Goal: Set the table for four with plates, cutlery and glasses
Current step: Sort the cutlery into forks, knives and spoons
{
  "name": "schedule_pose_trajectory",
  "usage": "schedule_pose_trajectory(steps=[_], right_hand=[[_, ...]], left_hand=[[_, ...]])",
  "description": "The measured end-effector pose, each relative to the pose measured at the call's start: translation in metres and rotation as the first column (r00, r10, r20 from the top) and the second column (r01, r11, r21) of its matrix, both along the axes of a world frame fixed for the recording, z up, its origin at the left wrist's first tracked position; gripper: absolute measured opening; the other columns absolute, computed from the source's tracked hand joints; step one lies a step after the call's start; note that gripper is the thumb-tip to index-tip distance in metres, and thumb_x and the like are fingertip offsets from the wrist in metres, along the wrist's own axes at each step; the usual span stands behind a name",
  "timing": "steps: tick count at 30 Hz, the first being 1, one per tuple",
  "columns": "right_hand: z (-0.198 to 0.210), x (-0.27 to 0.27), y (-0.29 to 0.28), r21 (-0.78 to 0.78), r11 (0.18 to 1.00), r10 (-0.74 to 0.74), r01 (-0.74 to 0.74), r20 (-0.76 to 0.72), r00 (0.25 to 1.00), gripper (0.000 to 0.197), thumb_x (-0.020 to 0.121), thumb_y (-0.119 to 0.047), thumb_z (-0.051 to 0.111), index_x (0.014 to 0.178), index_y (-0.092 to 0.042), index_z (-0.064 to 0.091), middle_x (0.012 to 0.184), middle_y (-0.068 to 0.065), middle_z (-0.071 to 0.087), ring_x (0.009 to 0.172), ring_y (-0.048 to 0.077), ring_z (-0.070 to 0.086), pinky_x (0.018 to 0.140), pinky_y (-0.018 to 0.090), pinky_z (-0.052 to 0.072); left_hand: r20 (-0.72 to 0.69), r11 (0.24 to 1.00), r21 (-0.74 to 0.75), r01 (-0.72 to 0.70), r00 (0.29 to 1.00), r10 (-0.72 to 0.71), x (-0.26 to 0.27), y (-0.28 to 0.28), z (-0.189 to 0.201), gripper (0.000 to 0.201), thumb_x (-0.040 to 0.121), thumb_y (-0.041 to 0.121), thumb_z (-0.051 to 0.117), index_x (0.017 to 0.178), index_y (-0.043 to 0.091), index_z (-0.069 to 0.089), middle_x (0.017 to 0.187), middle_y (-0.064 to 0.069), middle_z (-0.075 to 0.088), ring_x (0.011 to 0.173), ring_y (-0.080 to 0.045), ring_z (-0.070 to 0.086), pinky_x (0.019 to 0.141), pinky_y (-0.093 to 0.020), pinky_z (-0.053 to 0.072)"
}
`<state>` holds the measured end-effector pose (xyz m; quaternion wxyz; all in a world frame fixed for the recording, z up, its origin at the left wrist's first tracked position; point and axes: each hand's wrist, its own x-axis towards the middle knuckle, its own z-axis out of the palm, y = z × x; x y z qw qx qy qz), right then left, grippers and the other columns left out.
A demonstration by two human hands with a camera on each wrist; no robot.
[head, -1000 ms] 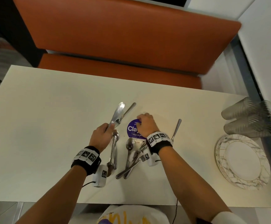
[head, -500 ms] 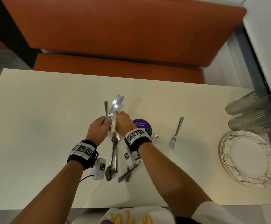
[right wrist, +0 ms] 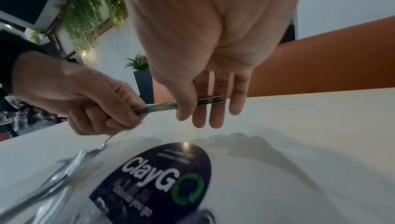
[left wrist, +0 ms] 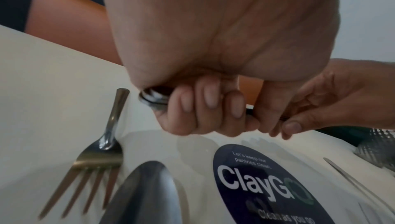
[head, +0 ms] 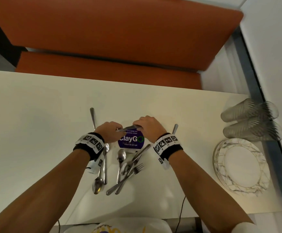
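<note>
A bundle of table knives (head: pixel 128 127) lies level between my two hands, just above the purple ClayGo sticker (head: pixel 131 140). My left hand (head: pixel 115 130) grips the handle end with curled fingers (left wrist: pixel 205 106). My right hand (head: pixel 137 126) pinches the blade end (right wrist: pixel 210 101) between thumb and fingers. One fork (head: pixel 92 117) lies left of the hands, and another fork (head: pixel 175 128) shows past my right wrist. Two spoons (head: pixel 101 175) and a heap of spoons and forks (head: pixel 128 167) lie near the table's front. Stacked plates (head: pixel 241 167) and tumblers (head: pixel 249 120) sit at the right end.
The white table (head: pixel 36 132) is bare on its left half. An orange bench (head: pixel 113 41) runs along the far side. A wall and dark sill (head: pixel 261 101) close off the right edge. Cables (head: pixel 181 214) hang off the front edge.
The knives stood upright in my left hand. Now they lie level over the sticker, with my right hand moved right and holding their far end.
</note>
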<state>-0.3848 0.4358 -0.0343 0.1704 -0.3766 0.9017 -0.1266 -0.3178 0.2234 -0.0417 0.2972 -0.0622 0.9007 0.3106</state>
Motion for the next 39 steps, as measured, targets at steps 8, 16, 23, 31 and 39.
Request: schedule_pose_trajectory(steps=[8, 16, 23, 31, 39], right_hand=[[-0.023, 0.002, 0.026, -0.071, 0.992, -0.104, 0.108, 0.057, 0.993, 0.020, 0.102, -0.011, 0.053, 0.117, -0.006, 0.066, 0.098, 0.011, 0.056, 0.092, 0.024, 0.051, 0.079, 0.032, 0.048], [-0.044, 0.017, 0.033, -0.079, 0.967, -0.248, 0.244, -0.046, 0.968, 0.022, 0.092, -0.018, 0.070, 0.113, -0.013, 0.072, 0.103, 0.003, 0.055, 0.095, 0.022, 0.053, 0.083, 0.035, 0.052], [-0.043, 0.014, 0.033, -0.128, 0.946, -0.296, 0.298, 0.029, 0.955, 0.013, 0.089, -0.014, 0.072, 0.102, -0.014, 0.070, 0.103, -0.001, 0.059, 0.099, 0.020, 0.048, 0.088, 0.038, 0.050], [-0.036, 0.018, 0.031, -0.059, 0.947, -0.317, 0.316, -0.020, 0.948, 0.018, 0.091, -0.020, 0.069, 0.109, -0.018, 0.068, 0.109, -0.002, 0.059, 0.103, 0.020, 0.048, 0.091, 0.037, 0.048], [-0.021, 0.062, 0.002, -0.259, 0.901, -0.351, 0.348, 0.036, 0.936, 0.013, 0.090, -0.016, 0.067, 0.103, -0.015, 0.070, 0.102, -0.001, 0.067, 0.098, 0.017, 0.056, 0.087, 0.029, 0.049]], left_hand=[[-0.288, 0.999, 0.034, -0.023, 0.957, 0.031, -0.008, 0.003, -0.018, 0.009, 0.088, 0.017, 0.073, 0.093, 0.023, 0.069, 0.091, 0.005, 0.059, 0.084, -0.019, 0.059, 0.074, -0.031, 0.052], [-0.440, 0.997, -0.029, -0.077, 0.896, 0.056, -0.003, 0.011, -0.035, 0.013, 0.089, 0.015, 0.076, 0.102, 0.016, 0.079, 0.099, 0.000, 0.068, 0.096, -0.021, 0.055, 0.086, -0.039, 0.051], [-0.423, 0.990, 0.025, -0.141, 0.896, 0.138, 0.001, 0.011, -0.040, 0.013, 0.088, 0.011, 0.078, 0.100, 0.015, 0.078, 0.099, 0.000, 0.067, 0.099, -0.021, 0.054, 0.087, -0.032, 0.046], [-0.344, 0.989, 0.031, -0.147, 0.927, 0.149, 0.004, 0.005, -0.029, 0.031, 0.088, 0.013, 0.076, 0.119, 0.015, 0.072, 0.110, -0.001, 0.065, 0.104, -0.016, 0.049, 0.097, -0.037, 0.049], [-0.554, 0.944, 0.083, -0.318, 0.773, 0.309, 0.053, -0.011, -0.011, 0.017, 0.094, 0.016, 0.068, 0.110, 0.020, 0.073, 0.105, 0.004, 0.067, 0.102, -0.019, 0.057, 0.098, -0.038, 0.048]])
